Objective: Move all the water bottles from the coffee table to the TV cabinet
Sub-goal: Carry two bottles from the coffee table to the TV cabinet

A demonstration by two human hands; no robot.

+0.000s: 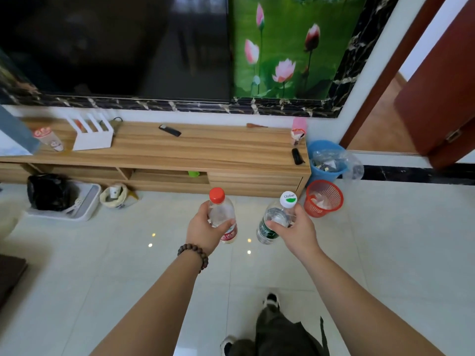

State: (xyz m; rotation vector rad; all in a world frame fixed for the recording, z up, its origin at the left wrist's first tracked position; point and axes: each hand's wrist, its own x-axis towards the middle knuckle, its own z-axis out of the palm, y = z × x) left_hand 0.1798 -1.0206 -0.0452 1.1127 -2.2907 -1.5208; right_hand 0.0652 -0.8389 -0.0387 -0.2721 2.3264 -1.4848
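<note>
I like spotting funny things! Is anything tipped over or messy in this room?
Yes. On the TV cabinet, a cup with a red lid at the left end looks tilted over, though the wide lens may exaggerate it. Both bottles are held capped: the red-capped bottle in the left hand, the white-capped bottle in the right hand.
</note>
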